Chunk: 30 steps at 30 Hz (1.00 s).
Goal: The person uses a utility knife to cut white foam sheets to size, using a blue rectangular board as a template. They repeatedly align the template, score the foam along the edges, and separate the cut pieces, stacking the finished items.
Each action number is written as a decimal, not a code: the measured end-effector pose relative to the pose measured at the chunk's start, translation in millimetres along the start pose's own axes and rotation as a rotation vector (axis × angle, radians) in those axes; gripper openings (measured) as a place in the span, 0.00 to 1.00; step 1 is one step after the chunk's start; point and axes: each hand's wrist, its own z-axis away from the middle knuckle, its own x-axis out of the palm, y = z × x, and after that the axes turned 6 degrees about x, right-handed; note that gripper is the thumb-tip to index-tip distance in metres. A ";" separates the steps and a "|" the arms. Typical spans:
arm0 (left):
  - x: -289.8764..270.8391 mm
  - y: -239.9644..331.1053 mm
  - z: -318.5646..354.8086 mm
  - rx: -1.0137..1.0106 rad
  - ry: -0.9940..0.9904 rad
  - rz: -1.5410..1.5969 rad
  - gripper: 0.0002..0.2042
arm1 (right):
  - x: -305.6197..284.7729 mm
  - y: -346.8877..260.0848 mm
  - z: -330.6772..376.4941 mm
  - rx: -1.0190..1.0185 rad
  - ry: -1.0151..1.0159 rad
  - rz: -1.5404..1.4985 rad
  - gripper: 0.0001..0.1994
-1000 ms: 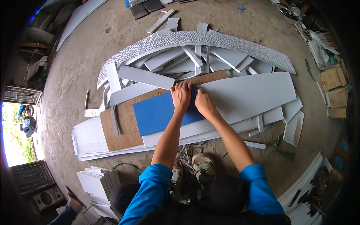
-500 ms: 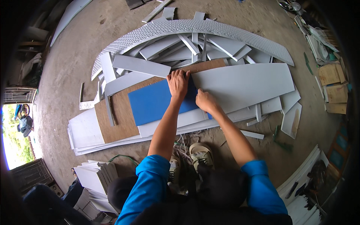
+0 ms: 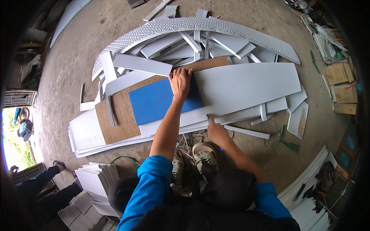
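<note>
A rectangular blue board lies over white panels and a brown wooden board. My left hand presses on its upper part, fingers bent over the far edge and thumb apart. My right hand is closed around a blue-handled utility knife, mostly hidden in the fist. It is just off the near edge of the stack, below the blue board's lower right corner. Extending right from the blue board is a tapered white panel.
White offcuts are heaped behind the stack, bordered by a curved textured white strip. Stacked white pieces stand at lower left, near another person's legs. Cardboard boxes lie at the right. My shoes are close to the stack.
My right hand has moved down toward me, from beside the blue board's right edge to past the stack's near edge. A narrow white strip right of it now shows more fully. My left hand stays on the blue board.
</note>
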 end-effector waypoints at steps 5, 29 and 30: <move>2.8 -2.5 -1.5 0.001 -0.006 -0.019 0.15 | -12.9 7.4 15.4 -0.057 -0.029 0.085 0.14; 2.7 -1.3 -1.4 -0.018 0.001 -0.016 0.14 | -64.7 -75.4 -123.5 -0.090 0.223 -0.008 0.12; 2.2 -2.5 0.4 -0.017 -0.002 -0.023 0.14 | -60.7 -73.1 -112.7 -0.071 0.201 -0.013 0.12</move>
